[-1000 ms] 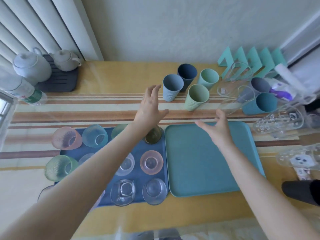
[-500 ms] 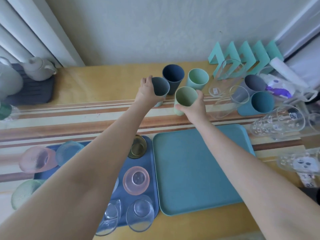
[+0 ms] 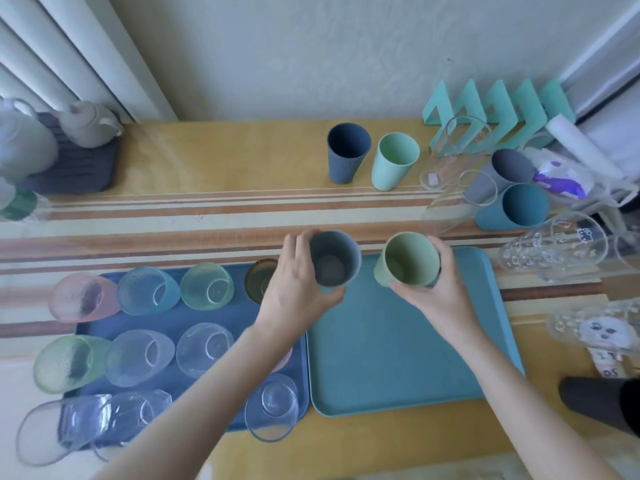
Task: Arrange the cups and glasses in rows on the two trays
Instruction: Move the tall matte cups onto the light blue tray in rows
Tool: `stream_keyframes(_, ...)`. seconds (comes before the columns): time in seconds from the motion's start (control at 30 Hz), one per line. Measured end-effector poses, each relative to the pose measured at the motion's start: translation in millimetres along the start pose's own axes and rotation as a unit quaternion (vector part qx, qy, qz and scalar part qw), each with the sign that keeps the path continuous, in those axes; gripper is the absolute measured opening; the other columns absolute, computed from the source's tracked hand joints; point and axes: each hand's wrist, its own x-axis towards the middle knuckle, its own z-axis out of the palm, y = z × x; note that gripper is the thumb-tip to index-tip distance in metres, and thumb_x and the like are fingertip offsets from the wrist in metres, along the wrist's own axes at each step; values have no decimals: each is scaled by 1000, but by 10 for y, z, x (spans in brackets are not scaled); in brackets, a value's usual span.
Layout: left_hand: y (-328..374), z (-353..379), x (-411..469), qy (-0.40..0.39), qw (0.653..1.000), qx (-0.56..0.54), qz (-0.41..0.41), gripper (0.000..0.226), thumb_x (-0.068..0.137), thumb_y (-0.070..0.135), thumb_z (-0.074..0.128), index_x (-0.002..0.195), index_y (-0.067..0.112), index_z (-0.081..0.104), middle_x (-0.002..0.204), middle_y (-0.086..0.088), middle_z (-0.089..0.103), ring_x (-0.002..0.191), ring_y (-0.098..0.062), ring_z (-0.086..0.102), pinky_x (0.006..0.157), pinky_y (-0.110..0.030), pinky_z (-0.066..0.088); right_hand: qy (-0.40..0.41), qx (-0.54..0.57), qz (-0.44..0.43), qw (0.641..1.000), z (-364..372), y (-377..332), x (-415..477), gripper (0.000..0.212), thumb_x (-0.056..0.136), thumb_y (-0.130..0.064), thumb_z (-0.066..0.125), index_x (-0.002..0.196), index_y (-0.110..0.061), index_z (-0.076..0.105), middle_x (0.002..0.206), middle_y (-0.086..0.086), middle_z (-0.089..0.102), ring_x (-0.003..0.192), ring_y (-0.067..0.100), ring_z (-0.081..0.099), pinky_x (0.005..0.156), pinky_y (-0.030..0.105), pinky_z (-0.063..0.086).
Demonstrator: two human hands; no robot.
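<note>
A yellow table (image 3: 221, 157) with brown stripes stands against a pale textured wall (image 3: 294, 53). A white pleated curtain (image 3: 69, 57) hangs behind the table's far left corner.

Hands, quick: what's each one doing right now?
Left hand: closed, holding the grey cup.
Right hand: closed, holding the green cup.

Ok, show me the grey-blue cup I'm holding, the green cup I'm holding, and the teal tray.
grey-blue cup (image 3: 332, 263): head view, inside the cup, near its bottom.
green cup (image 3: 408, 259): head view, inner wall below the rim.
teal tray (image 3: 398, 351): head view, bare floor of the tray.
</note>
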Motion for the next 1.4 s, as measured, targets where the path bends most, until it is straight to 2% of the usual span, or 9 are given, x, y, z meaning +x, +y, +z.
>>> stream_keyframes(0.1,-23,132,-128,-20,1000,3,-16,96,65,23,76,143,20,21,125,0,36,117,-14,41,84,-17,37,-15,-3,-4,1000,23,70,-64,80,65,-15,83,130,-28,37,128,-6,52,115,12,52,85,9,44)
stream_keyframes(0.27,-93,311,-147,-30,998,33,-37,88,66,21,74,140,23,28,124,-2,35,114,-19,43,79,-20,39,-31,-32,-13,999,122,180,-30,85,65,-23,83,133,-30,33,130,-10,49,119,14,51,100,41,44)
stream_keyframes(0.47,-90,375,-123,-17,997,53,-46,85,67,24,74,139,21,29,124,-2,36,115,-17,43,75,-17,36,-42,-48,-3,998,173,296,54,90,63,-32,82,135,-33,29,135,-9,44,123,15,47,99,45,44)
stream_keyframes(0.63,-84,389,-91,-19,996,63,-63,87,70,28,73,142,20,25,128,-3,35,117,-16,42,75,-17,36,-42,-44,4,998,161,314,66,91,61,-37,80,135,-34,28,136,-10,43,125,14,45,100,45,44)
stream_keyframes(0.93,-86,406,-108,-14,995,79,-66,88,70,25,74,142,19,24,128,-3,34,117,-18,42,74,-19,37,-61,-26,1,998,144,307,93,89,65,-25,81,136,-32,28,135,-10,43,124,15,46,100,44,45)
stream_keyframes(1.07,-80,416,-112,-6,994,86,-69,87,70,25,73,142,20,24,126,-3,34,116,-18,43,73,-20,38,-65,-22,0,998,155,295,96,90,60,-39,79,134,-36,28,134,-12,43,124,14,46,101,46,43)
stream_keyframes(1.17,-80,431,-102,-6,993,89,-71,88,71,26,73,143,22,22,127,-3,34,116,-19,42,73,-21,38,-65,-34,4,997,156,289,99,89,62,-35,81,134,-34,29,134,-11,44,124,13,45,101,45,43)
stream_keyframes(1.33,-83,409,-122,-30,992,99,-75,101,69,31,75,147,23,11,132,-3,31,122,-21,34,85,-23,37,-99,-84,11,992,111,214,55,109,68,-23,82,147,-25,8,152,-6,19,139,10,21,107,21,20)
stream_keyframes(1.4,-46,338,-140,-29,989,128,-66,110,65,46,76,148,19,8,138,-7,28,126,-25,29,96,-30,37,-104,-97,11,990,52,143,29,117,66,-29,83,148,-25,-1,155,-8,11,141,8,13,110,23,18)
